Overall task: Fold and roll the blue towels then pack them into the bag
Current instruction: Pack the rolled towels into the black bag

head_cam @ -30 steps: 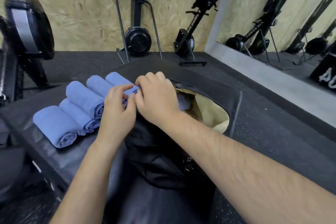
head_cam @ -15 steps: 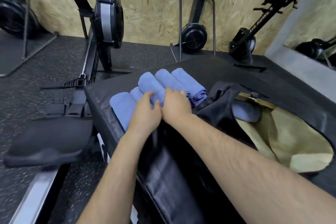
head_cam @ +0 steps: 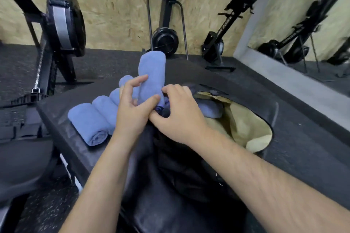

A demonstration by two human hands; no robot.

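- The desk carries the open black bag. A packed towel is already lodged in its tan-lined mouth.
- A row of rolls is left just beside the bag.
- The lifted roll, flat in that row half a second ago, has been stood upright, probably to be packed next.
- It is gripped low down by the left hand and the right hand, with fingers curled round it.

3 rowers around me
Flywheel rower on my left beside the black padded block; upright rower and leaning rower by the chipboard wall; mirror right.
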